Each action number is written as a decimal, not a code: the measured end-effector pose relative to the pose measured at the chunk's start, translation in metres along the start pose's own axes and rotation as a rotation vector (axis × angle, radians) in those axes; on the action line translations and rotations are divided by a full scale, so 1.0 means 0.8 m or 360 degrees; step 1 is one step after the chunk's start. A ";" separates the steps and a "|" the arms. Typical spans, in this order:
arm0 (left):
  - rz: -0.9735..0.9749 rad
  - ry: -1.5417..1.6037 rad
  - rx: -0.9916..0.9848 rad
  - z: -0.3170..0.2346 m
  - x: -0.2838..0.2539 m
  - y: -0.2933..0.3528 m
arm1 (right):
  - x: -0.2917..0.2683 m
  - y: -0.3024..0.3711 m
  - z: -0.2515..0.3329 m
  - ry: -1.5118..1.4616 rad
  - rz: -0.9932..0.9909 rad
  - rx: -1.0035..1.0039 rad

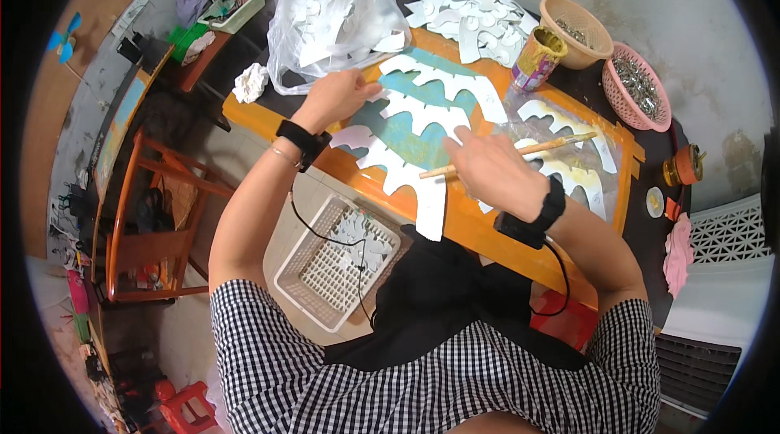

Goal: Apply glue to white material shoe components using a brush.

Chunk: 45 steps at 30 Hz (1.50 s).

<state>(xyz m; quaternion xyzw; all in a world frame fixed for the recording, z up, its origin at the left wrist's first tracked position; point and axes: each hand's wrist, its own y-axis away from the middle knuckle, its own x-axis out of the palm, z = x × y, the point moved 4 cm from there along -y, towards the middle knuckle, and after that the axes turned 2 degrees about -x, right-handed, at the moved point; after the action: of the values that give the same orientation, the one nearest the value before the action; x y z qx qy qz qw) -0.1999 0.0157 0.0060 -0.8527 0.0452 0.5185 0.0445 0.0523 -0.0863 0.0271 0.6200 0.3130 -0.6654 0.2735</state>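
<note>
Soft, fairly bright indoor light spreads evenly over the orange-taped surface (467,227), leaving flat white toothed pieces (396,170) nearly washed out and pale highlights on a crumpled clear plastic bag (284,44). Shadow deepens around a reddish-brown wooden chair (134,251) at left. Fisheye distortion bends straight edges, black fills the corners, and fine detail softens toward the bluish-fringed rim.

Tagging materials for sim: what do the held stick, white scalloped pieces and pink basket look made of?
Held stick: probably wood, matte; tan colour. White scalloped pieces: card or thin foam, can't tell; flat, matte, clean edges. Pink basket: likely plastic, smooth; perforated moulded wall.
</note>
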 end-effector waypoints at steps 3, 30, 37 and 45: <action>0.0188 0.0119 -0.0131 -0.003 0.011 -0.014 | 0.015 0.002 -0.003 0.0059 0.0147 0.0017; -0.0798 -0.0835 0.0965 -0.067 0.029 -0.008 | 0.016 0.008 -0.014 0.0004 0.0186 -0.0037; 0.0259 -0.0194 0.0904 -0.046 0.048 -0.042 | 0.021 0.010 -0.017 -0.0051 0.0163 -0.0034; 0.0077 -0.0749 0.0853 -0.069 0.061 -0.026 | 0.018 0.009 -0.019 -0.0095 0.0143 -0.0065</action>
<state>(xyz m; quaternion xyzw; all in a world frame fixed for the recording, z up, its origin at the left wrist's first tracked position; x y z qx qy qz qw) -0.1264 0.0280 -0.0110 -0.6667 0.1884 0.6713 0.2633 0.0666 -0.0796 0.0115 0.6076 0.2901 -0.6642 0.3248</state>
